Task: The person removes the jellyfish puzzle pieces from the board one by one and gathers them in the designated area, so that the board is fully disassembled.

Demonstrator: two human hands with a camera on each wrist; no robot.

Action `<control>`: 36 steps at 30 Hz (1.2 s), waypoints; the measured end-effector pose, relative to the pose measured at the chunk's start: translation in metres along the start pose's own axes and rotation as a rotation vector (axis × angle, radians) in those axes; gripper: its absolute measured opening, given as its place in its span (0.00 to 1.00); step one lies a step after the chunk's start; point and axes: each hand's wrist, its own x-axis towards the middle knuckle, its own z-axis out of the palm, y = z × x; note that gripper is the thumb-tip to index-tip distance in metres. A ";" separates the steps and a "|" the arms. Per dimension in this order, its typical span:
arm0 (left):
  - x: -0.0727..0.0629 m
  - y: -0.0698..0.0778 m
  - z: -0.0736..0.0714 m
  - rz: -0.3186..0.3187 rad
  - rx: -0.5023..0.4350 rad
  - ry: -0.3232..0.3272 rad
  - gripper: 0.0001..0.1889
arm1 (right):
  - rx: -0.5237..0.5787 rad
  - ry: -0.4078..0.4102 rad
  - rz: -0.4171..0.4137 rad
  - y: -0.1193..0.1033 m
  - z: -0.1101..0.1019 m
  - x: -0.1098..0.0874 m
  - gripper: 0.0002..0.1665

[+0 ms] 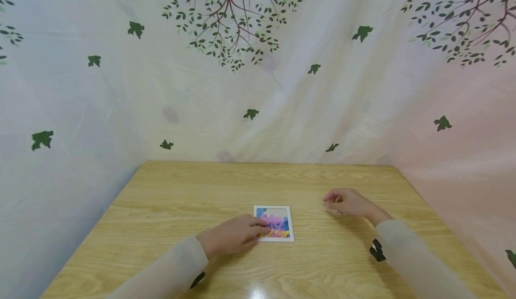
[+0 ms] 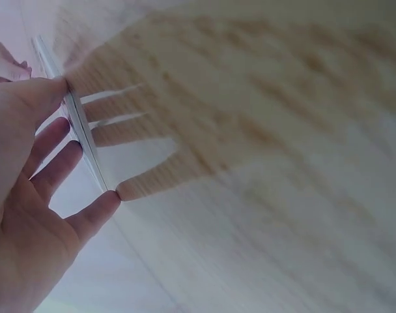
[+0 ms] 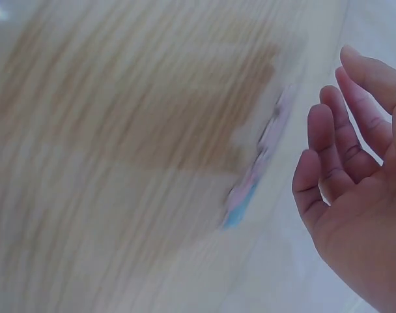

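Observation:
On the table lies a small square jigsaw puzzle [image 1: 283, 223] with a white frame and a pink, blue and yellow picture; a pale bare strip shows along its upper part. My left hand [image 1: 235, 234] rests on its left side, fingers spread over the picture. From the left wrist view, the thumb and fingertips touch the puzzle's thin edge [image 2: 87, 140]. To the right, my right hand [image 1: 350, 202] hovers with loosely bent fingers and nothing in them. Below it a flat pink and blue puzzle piece [image 3: 271, 134] with a wavy edge lies on the table, mostly hidden in the head view.
The wooden table [image 1: 193, 187] reaches back to a pale cloth backdrop [image 1: 201, 110] printed with branches and leaves. More of this cloth hangs at both sides. Dark bands [image 1: 377, 250] show at both sleeve cuffs.

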 end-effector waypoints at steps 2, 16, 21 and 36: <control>-0.002 -0.001 0.001 0.039 0.018 0.031 0.22 | -0.021 -0.005 -0.017 -0.007 0.005 0.004 0.12; -0.004 -0.004 0.002 0.118 0.019 0.103 0.21 | -0.030 -0.060 -0.174 -0.052 0.049 0.040 0.13; -0.004 -0.005 0.002 0.105 -0.001 0.101 0.21 | -0.016 -0.101 -0.162 -0.070 0.067 0.049 0.13; -0.003 -0.003 0.001 0.030 -0.056 0.026 0.22 | 0.001 -0.159 -0.123 -0.100 0.099 0.062 0.15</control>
